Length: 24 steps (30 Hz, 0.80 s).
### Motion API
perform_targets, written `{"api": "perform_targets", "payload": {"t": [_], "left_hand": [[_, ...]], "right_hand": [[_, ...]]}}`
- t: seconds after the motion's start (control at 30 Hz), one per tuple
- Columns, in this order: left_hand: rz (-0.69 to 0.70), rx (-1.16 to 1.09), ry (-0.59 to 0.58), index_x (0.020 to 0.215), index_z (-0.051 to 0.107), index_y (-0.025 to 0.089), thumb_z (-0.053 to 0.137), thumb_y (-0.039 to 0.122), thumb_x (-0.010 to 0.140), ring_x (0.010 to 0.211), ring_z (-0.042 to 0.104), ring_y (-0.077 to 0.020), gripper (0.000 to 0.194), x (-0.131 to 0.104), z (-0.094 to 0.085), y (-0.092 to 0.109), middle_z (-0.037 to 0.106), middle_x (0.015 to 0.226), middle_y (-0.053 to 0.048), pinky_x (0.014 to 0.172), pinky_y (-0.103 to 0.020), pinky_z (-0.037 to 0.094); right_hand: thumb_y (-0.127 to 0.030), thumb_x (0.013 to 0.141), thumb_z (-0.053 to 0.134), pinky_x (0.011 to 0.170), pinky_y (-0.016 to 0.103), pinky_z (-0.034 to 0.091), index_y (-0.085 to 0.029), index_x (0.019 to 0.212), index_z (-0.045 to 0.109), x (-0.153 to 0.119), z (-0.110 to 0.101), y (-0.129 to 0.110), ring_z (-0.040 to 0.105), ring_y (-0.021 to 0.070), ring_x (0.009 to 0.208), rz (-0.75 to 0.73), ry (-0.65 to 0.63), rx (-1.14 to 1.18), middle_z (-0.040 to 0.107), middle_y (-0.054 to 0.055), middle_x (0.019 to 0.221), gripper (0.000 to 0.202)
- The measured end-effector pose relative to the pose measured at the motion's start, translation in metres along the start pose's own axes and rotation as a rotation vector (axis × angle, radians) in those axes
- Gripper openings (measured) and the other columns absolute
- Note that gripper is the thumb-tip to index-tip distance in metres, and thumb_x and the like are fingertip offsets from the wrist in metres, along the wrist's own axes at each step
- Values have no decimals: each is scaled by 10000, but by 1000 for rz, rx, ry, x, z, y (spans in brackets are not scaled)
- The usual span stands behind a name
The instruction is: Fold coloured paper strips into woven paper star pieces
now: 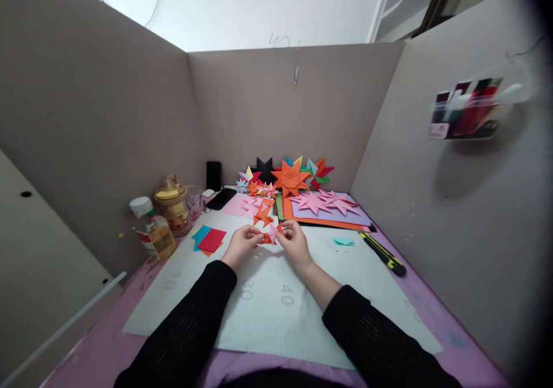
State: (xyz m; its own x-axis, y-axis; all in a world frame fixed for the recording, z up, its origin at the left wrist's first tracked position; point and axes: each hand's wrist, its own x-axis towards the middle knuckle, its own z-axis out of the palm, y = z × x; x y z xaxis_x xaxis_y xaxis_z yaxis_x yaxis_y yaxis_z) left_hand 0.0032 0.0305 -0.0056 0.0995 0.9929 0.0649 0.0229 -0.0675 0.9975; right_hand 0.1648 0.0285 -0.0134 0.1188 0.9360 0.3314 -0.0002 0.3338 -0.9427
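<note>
Between my two hands, above the white mat, is a small folded paper piece in orange and pink. My left hand pinches its left end with thumb and fingers. On the other side, my right hand has its fingers closed on the right end. Just beyond the hands lie orange folded paper pieces, beside a pink sheet with small pink folded pieces on it.
Red paper squares lie left, near a bottle and a jar. A yellow-black cutter and teal paper lie right. Paper stars stand at the back wall; pink stars lie on stacked sheets.
</note>
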Motion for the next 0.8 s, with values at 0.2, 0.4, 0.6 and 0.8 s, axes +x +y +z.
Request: {"api": "perform_targets", "payload": {"t": [0.2, 0.4, 0.6, 0.8], "left_hand": [[14, 8, -10, 737, 570, 145, 711, 366, 600, 529, 561, -113, 295, -2, 1, 3, 625, 607, -15, 498, -198, 389], [14, 50, 9, 743, 564, 138, 701, 352, 613, 525, 551, -108, 285, -2, 2, 3, 623, 599, -20, 492, -192, 386], [28, 48, 6, 752, 571, 143, 685, 374, 624, 533, 555, -111, 288, -2, 2, 3, 628, 618, -20, 496, -197, 390], [10, 49, 8, 744, 568, 152, 686, 394, 617, 563, 558, -117, 298, -1, 2, 3, 620, 629, -14, 513, -201, 394]], "right_hand": [[-293, 672, 602, 512, 233, 385, -206, 856, 451, 0, -1, 2, 489, 118, 500, 5, 21, -4, 499, -58, 556, 253], [-249, 691, 587, 545, 233, 386, -214, 859, 448, -1, -1, 2, 489, 116, 524, -21, -7, -16, 494, -62, 565, 221], [-248, 689, 584, 565, 241, 396, -211, 864, 470, 0, -2, 0, 515, 128, 564, -52, 0, -96, 533, -43, 602, 212], [-267, 679, 585, 600, 262, 414, -208, 867, 492, 2, -5, 2, 530, 143, 594, -96, 3, -164, 541, -30, 616, 218]]}}
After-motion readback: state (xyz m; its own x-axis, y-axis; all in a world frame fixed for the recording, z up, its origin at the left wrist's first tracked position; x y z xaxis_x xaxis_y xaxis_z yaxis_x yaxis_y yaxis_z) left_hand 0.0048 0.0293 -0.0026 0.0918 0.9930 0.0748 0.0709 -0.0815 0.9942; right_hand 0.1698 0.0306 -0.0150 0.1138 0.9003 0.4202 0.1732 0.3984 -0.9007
